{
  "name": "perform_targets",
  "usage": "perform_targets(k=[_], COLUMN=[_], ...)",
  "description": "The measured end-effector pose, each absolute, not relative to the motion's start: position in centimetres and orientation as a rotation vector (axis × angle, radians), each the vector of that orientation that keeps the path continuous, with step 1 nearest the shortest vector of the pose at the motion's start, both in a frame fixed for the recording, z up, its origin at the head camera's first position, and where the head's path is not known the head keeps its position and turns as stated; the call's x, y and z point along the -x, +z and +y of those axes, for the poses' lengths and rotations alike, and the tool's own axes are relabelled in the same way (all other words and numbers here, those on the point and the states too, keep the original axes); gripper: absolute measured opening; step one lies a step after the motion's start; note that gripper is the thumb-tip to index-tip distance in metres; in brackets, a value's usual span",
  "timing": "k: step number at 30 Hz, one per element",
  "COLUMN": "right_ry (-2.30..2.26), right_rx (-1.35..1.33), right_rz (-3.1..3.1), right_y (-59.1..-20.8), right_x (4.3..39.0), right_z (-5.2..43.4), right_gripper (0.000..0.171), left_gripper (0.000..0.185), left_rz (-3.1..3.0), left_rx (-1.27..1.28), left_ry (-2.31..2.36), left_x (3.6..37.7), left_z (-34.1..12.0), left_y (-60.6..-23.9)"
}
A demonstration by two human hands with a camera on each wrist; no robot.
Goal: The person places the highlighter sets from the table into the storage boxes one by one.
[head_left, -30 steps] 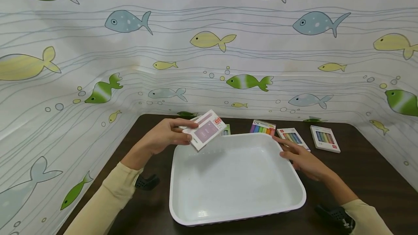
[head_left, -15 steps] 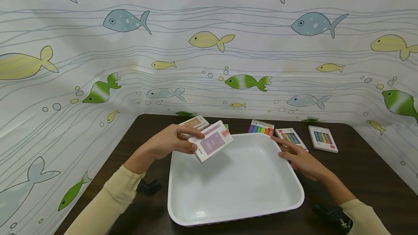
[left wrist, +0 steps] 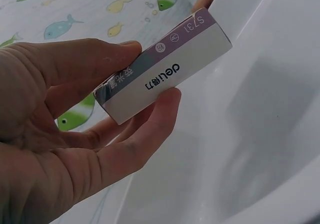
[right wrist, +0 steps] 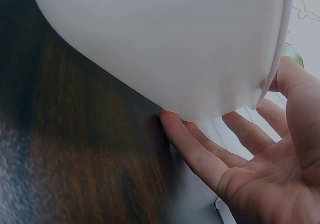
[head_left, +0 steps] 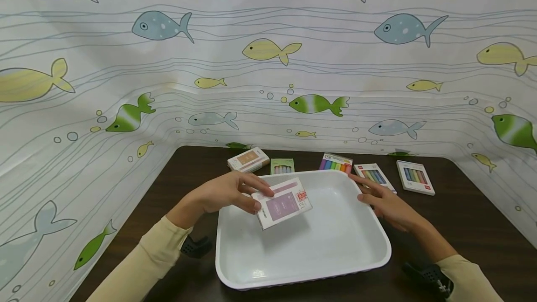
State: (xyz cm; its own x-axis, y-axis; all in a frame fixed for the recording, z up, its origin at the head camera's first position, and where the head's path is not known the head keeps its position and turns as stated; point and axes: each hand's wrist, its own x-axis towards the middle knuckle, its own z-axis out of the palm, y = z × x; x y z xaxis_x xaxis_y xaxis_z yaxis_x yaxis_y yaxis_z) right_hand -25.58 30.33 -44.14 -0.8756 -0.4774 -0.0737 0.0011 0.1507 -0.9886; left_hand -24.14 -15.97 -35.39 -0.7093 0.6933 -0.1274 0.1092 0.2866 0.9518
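Left hand [head_left: 226, 195] pinches the purple-and-white box [head_left: 283, 202] by one short end, thumb on top w/ fingers curled underneath, holding it tilted just over the near-left part of the white tray [head_left: 369, 257], not touching the floor of it as far as I can see. Right hand [head_left: 388, 206] lies w/ fingers straight and spread against the tray's right rim, steadying it, gripping nothing. To do this bit well I'd say: level the box, bring it low before letting go (a drop could make it skid on the slick plastic), and keep that right hand braced so the tray doesn't slide on the table [head_left: 474, 227]. Other boxes [head_left: 415, 177] sit along the far edge, well apart from both hands.
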Motion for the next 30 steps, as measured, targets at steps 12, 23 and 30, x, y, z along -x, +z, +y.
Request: perform_targets(k=[12,23,30], right_ry=[-1.752,-1.757,-1.75], right_rx=[0.408,0.438,0.48], right_rz=[2.106,2.098,2.099], right_y=[-44.4,-44.4,-44.0], right_x=[25.0,25.5,25.5], right_z=[30.9,30.5,30.3], right_gripper=[0.065,0.065,0.065], left_gripper=[0.035,0.037,0.055], left_rz=[2.011,2.094,2.368], left_rx=[-0.853,-0.857,-0.76], left_ry=[1.295,1.202,1.067], left_x=[24.0,23.7,23.4], left_z=[-14.9,-14.8,-15.7], left_y=[-36.8,-36.8,-35.6])
